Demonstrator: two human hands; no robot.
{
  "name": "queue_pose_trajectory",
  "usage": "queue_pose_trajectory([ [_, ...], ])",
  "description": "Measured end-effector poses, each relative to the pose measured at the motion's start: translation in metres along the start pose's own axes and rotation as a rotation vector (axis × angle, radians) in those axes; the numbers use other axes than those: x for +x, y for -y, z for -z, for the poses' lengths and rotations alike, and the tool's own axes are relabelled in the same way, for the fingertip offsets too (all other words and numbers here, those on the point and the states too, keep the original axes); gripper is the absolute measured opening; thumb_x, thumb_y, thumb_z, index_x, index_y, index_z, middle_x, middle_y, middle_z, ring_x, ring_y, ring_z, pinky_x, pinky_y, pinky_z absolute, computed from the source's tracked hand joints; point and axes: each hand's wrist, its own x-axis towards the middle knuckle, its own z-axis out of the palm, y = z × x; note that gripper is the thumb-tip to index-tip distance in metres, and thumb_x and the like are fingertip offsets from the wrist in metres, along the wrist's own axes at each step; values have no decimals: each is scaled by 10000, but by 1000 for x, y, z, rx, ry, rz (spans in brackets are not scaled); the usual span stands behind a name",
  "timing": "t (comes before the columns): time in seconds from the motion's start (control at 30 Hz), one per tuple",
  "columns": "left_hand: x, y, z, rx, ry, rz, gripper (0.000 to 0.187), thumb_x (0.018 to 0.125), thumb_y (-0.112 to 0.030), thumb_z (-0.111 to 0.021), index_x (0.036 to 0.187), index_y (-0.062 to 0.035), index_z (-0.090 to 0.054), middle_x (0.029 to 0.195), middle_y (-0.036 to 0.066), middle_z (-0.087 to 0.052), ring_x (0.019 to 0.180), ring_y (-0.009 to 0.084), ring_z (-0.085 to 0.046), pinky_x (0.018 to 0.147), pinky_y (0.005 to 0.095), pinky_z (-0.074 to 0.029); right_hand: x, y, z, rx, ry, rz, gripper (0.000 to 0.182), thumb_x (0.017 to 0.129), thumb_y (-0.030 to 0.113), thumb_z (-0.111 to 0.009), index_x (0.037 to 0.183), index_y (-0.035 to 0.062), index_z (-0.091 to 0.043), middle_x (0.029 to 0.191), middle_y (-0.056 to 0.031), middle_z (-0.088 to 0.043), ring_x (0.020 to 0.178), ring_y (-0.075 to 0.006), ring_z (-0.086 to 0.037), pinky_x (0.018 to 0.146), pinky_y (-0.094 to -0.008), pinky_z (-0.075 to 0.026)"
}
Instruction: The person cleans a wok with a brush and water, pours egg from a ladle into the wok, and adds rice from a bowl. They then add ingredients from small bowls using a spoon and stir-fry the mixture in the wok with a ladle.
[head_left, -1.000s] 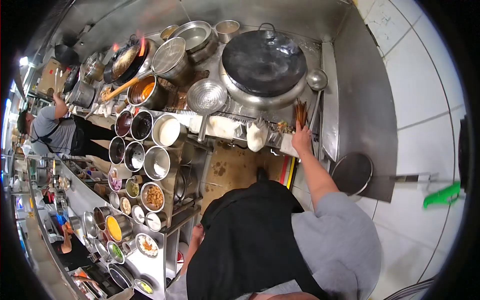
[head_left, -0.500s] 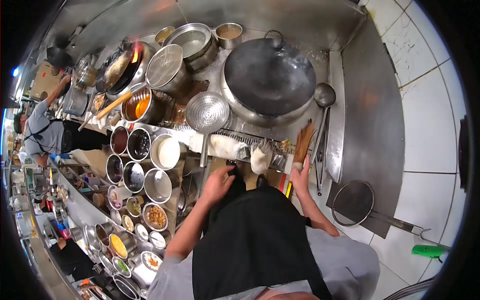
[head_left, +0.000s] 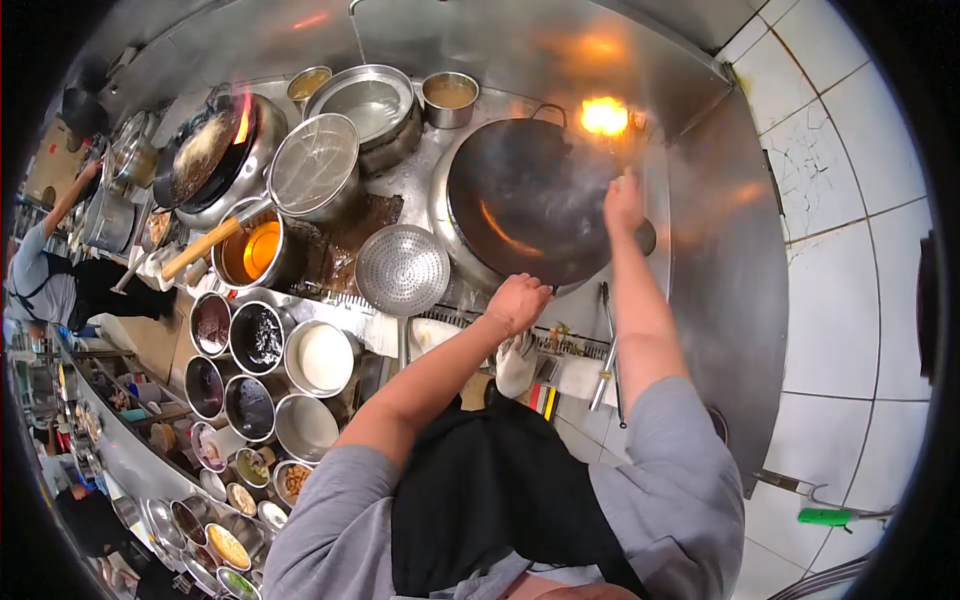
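Observation:
A large black wok [head_left: 520, 195] sits on its burner ring, with smoke above it. At its near rim, my left hand [head_left: 520, 303] is closed on the wok's edge. Beyond the wok's right side, my right hand [head_left: 623, 203] is closed on the bamboo brush [head_left: 628, 150], whose bristles are mostly lost beside a bright flame [head_left: 604, 115]. To the left of the wok lies a perforated ladle [head_left: 402, 270], its handle pointing toward me. The head of another ladle [head_left: 646, 238] shows partly behind my right forearm.
A mesh strainer [head_left: 314, 165] rests over a pot at left, near a pot of orange liquid [head_left: 262, 250]. Several ingredient containers stand at lower left. Another wok [head_left: 205, 150] has a flame beside it. A co-worker [head_left: 60, 270] stands at far left. A green-handled tool [head_left: 828, 517] hangs at right.
My left hand has moved up and right to the wok's near rim. My right hand has carried the brush up past the wok's right side. A bright flame has appeared there.

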Motion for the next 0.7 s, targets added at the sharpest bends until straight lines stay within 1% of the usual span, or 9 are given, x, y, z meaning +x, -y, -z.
queue_pose_trajectory([
  [0.03,-1,6,-3,-13,11,-16,207,890,-261,-552,866,-86,-661,813,110,-635,849,303,-591,806,416,-463,-2,11,-19,191,-244,-8,440,791,364,-635,1181,163,-618,1011,-226,-657,921,-453,-616,831,-513,-494],
  [0.07,-1,11,-5,-21,21,-35,210,891,-262,-551,861,-87,-663,801,110,-632,831,303,-595,796,416,-462,-28,51,-19,-20,77,-227,331,827,260,-569,1113,101,-613,968,-196,-674,856,-401,-655,710,-487,-541],
  [0.13,-2,16,-10,-30,-33,-50,196,886,-247,-560,836,-85,-659,780,109,-630,805,302,-600,779,416,-459,-73,76,-48,509,593,-217,457,801,286,-709,1215,131,-597,807,-70,-644,588,-192,-621,413,-338,-485],
  [0.27,-5,19,-15,-63,-62,-54,193,887,-240,-552,826,-86,-652,784,106,-640,816,303,-607,769,415,-456,-99,76,17,522,1018,-153,467,809,297,-729,1244,173,-613,762,-32,-616,514,-121,-567,410,-288,-452],
  [0.37,-2,9,-11,-22,-2,-49,191,884,-242,-551,848,-90,-661,788,106,-644,810,303,-609,763,417,-454,-32,-33,27,-221,315,7,382,830,314,-643,1171,142,-653,941,-179,-683,907,-370,-658,773,-471,-520],
  [0.47,-3,14,-17,51,-9,-30,142,864,-208,-595,883,-90,-672,780,106,-646,799,307,-615,757,425,-471,-26,-51,57,-160,-442,12,451,920,283,-564,1336,119,-504,918,-167,-657,765,-327,-668,621,-436,-529],
  [0.5,-1,15,-17,40,-2,-25,153,866,-208,-593,906,-85,-676,781,110,-648,801,318,-615,771,430,-472,-36,-51,68,-154,-444,13,451,920,283,-564,1336,119,-504,918,-167,-657,765,-327,-668,621,-436,-529],
  [0.57,2,16,-19,38,-4,-11,167,868,-208,-591,929,-80,-680,783,114,-649,804,328,-616,784,435,-474,-79,-57,95,841,-87,-454,553,899,312,-639,1393,161,-440,774,-115,-631,583,-233,-613,433,-358,-458],
  [0.7,1,10,-18,-49,18,83,206,877,-241,-576,930,-67,-674,889,127,-655,913,317,-605,860,427,-460,-218,-63,86,992,-18,-546,575,911,213,-630,1426,169,-376,847,-47,-564,514,-112,-524,357,-253,-364],
])
